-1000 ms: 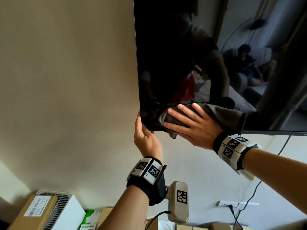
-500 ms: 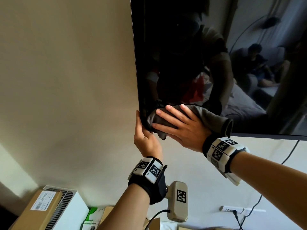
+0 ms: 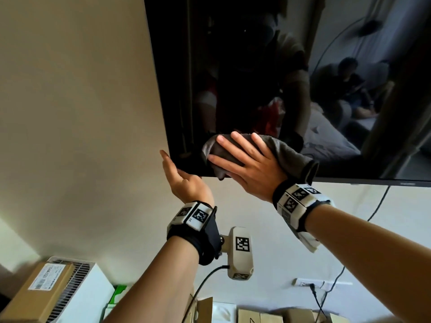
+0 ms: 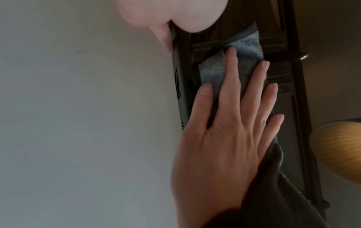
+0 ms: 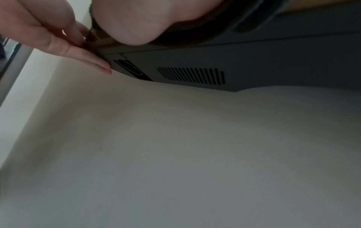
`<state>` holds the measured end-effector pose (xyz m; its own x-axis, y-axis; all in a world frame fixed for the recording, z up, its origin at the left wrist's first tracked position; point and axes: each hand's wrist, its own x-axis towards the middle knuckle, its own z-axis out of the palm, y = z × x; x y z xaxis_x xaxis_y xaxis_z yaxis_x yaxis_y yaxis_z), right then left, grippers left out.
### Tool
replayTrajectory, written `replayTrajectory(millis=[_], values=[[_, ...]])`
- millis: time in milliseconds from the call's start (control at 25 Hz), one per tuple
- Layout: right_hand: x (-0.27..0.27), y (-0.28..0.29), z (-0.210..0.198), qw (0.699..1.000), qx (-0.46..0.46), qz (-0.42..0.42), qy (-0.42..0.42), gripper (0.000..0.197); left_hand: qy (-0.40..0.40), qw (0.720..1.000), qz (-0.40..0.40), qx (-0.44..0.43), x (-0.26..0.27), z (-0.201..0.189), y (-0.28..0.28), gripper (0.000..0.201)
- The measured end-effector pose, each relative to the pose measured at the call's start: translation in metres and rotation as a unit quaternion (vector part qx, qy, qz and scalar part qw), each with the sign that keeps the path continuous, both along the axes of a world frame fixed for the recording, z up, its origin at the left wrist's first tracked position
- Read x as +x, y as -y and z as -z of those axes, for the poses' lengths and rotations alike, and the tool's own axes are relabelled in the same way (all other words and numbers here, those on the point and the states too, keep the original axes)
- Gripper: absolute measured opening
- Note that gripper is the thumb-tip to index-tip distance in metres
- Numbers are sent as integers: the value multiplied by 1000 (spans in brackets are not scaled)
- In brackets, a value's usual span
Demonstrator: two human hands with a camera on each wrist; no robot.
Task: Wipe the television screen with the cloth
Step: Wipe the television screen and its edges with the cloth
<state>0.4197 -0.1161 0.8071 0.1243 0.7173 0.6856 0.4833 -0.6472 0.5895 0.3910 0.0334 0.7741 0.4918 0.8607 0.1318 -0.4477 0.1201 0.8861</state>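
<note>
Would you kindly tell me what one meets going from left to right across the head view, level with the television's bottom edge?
Plain beige wall → left hand at the black television corner → right hand flat on the grey cloth → thin black cable.

A pale painted wall [image 3: 81,113] carries the black television [image 3: 233,66], which is mounted flat against it with its lower left corner in view. Below the set, a white socket plate [image 3: 326,282] sits on the wall with a black plug [image 3: 312,286] in it. A black cable [image 3: 379,206] hangs down from the television's bottom edge.
</note>
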Motion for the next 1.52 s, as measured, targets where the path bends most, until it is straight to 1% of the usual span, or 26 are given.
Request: replayTrajectory(millis=[80, 160, 280, 360, 400, 440, 600, 680, 800, 840, 920, 960, 1040, 1120, 1200, 1320, 1360, 1400, 1440, 1480, 1520], values=[[1, 25, -2, 1000, -14, 8, 4, 46, -18, 1000, -7, 7, 6, 4, 3, 74], [-1, 47, -5, 999, -23, 23, 1, 48, -25, 999, -17, 16, 4, 2, 10, 70], [-2, 42, -3, 999, -12, 29, -15, 48, -43, 999, -25, 20, 4, 0, 22, 66], [0, 31, -2, 1000, -13, -2, -18, 47, -54, 998, -35, 25, 7, 0, 26, 66], [2, 36, -2, 1000, -15, -18, -15, 47, -55, 997, -39, 27, 8, 2, 28, 67], [5, 46, -4, 1000, -16, -25, -5, 46, -55, 997, -41, 29, 8, 2, 28, 67], [5, 102, 0, 999, -34, 14, 15, 49, -67, 996, -53, 26, 7, 2, 27, 67], [4, 105, 2, 999, -32, 18, 8, 51, -68, 995, -59, 37, 8, 3, 29, 66], [8, 95, 3, 999, -14, -31, 8, 46, -67, 994, -82, 39, 10, 2, 35, 66], [10, 101, 0, 999, -10, -43, 15, 45, -71, 993, -87, 34, 11, 1, 36, 66], [11, 129, -7, 999, -11, -33, 27, 46, -109, 989, -94, 25, 8, -4, 43, 65], [10, 144, -8, 999, -20, -19, 31, 47, -122, 988, -89, 16, 6, -7, 53, 65], [6, 161, -9, 999, -40, 3, 16, 49, -116, 990, -77, -2, 0, -13, 80, 66], [5, 157, -5, 1000, -30, 7, -1, 49, -110, 991, -74, -12, -2, -19, 106, 65], [7, 152, -4, 1000, -10, -12, -8, 45, -118, 990, -74, -29, -1, -19, 120, 64], [12, 171, -2, 999, -11, -36, 5, 42, -127, 989, -49, -51, -1, -16, 119, 61], [13, 180, -1, 999, -20, -33, 8, 43, -114, 991, -34, -57, -4, -13, 116, 60], [14, 188, 1, 999, -32, -30, 8, 45, -86, 994, -11, -60, -10, -11, 115, 60], [14, 191, 3, 999, -40, -26, 3, 48, -60, 997, 7, -53, -15, -9, 111, 61], [15, 190, 6, 999, -37, -30, 3, 50, -44, 998, 29, -29, -20, -5, 105, 62], [15, 189, 7, 999, -26, -39, -4, 50, -48, 998, 48, 9, -25, 1, 97, 62]])
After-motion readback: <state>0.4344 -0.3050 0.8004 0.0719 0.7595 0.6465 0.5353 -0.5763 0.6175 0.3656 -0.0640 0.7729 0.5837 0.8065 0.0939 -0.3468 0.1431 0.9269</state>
